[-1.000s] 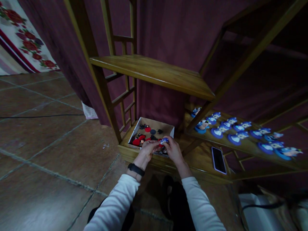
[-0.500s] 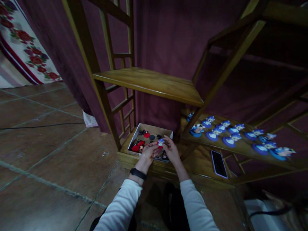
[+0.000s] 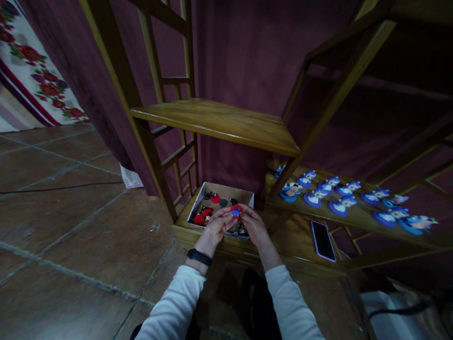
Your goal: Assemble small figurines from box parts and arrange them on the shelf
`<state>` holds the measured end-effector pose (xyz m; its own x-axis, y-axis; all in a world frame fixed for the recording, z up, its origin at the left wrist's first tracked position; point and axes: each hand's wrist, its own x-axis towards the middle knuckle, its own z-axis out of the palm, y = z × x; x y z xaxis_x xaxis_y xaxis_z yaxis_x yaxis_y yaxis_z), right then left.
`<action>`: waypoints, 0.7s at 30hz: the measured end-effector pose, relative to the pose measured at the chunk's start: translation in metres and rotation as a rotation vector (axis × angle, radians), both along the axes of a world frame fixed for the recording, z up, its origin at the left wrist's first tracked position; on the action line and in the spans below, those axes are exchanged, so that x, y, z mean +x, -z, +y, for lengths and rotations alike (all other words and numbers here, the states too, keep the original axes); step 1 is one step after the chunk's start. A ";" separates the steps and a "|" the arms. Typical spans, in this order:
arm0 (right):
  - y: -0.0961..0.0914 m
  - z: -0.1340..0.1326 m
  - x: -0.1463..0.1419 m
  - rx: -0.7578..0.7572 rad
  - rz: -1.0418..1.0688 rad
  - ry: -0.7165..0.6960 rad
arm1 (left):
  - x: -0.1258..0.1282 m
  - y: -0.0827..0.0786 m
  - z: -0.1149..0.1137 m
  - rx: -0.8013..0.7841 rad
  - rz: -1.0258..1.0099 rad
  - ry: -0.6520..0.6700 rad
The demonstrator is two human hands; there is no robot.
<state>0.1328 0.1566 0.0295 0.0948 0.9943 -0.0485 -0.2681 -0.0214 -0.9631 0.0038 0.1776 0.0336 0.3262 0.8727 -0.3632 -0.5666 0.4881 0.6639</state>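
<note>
Between my two hands, above the front of a cardboard box, is a small figurine (image 3: pixel 236 212) with a blue-purple top and a round red base. My left hand (image 3: pixel 218 224) grips it from the left, fingers pinched at the base. From the other side my right hand (image 3: pixel 253 222) closes on its rim. Under the hands the open box (image 3: pixel 244 195) holds several small figures with red, black and dark round bases. A red base (image 3: pixel 198 219) lies in its left part. My hands hide the box's front middle.
Several blue-and-purple figurines (image 3: pixel 342 206) stand on the shelf to the right. A phone (image 3: pixel 323 241) lies on the lower wooden ledge. Above the box runs a wooden shelf board (image 3: pixel 219 121), with an upright post (image 3: pixel 141 137) at its left.
The figurine has tipped between my fingers, so more of its red base shows around the blue top. My right fingers have lowered onto its rim. The view has shifted slightly.
</note>
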 end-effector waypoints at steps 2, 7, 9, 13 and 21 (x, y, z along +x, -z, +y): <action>-0.001 -0.001 -0.001 0.057 -0.034 0.014 | 0.000 -0.005 -0.004 0.084 0.011 -0.031; -0.004 -0.005 -0.001 0.156 -0.095 0.046 | 0.004 -0.016 -0.016 0.262 0.056 -0.115; -0.005 -0.005 -0.001 0.162 -0.119 0.040 | 0.005 -0.016 -0.018 0.274 0.076 -0.135; -0.002 -0.002 -0.003 0.146 -0.134 0.029 | 0.007 -0.008 -0.014 0.167 0.104 -0.139; 0.013 0.004 -0.013 -0.026 -0.079 0.157 | 0.006 0.002 -0.002 -0.039 0.109 -0.121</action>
